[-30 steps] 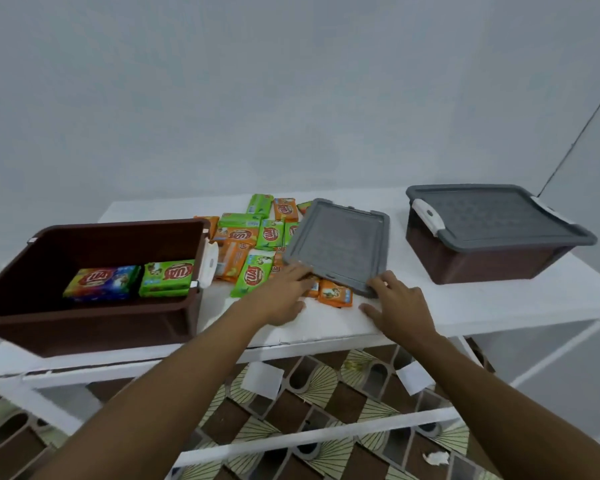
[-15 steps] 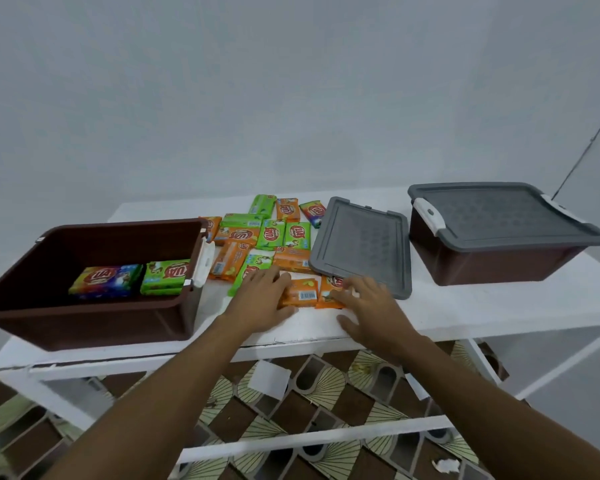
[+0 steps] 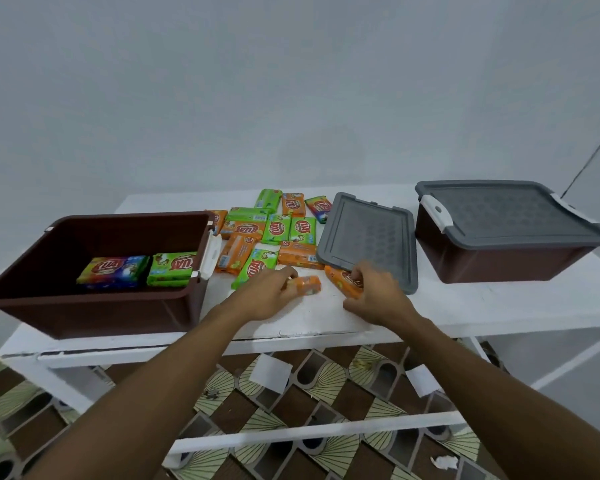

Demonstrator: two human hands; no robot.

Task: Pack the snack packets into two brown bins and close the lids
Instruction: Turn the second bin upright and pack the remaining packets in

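Note:
An open brown bin [image 3: 21, 299] stands at the left of the white table [image 3: 499, 306]; inside lie a multicoloured packet [image 3: 113, 270] and a green packet [image 3: 172, 268]. Several orange and green snack packets [image 3: 274, 230] lie scattered mid-table. My left hand [image 3: 267, 294] grips a small orange packet [image 3: 309, 285]. My right hand [image 3: 378, 294] curls round another orange packet [image 3: 343, 284] beside the loose grey lid [image 3: 371, 237]. A second brown bin [image 3: 499, 265] at the right has its grey lid [image 3: 510, 211] on.
The table's front edge runs just below my hands. Under it are a white crossbar [image 3: 309, 434] and a patterned tile floor with scraps of paper [image 3: 269, 372]. A plain wall rises behind the table.
The loose grey lid has gone right, off the packets. Both hands came back toward the front edge and each took hold of an orange packet.

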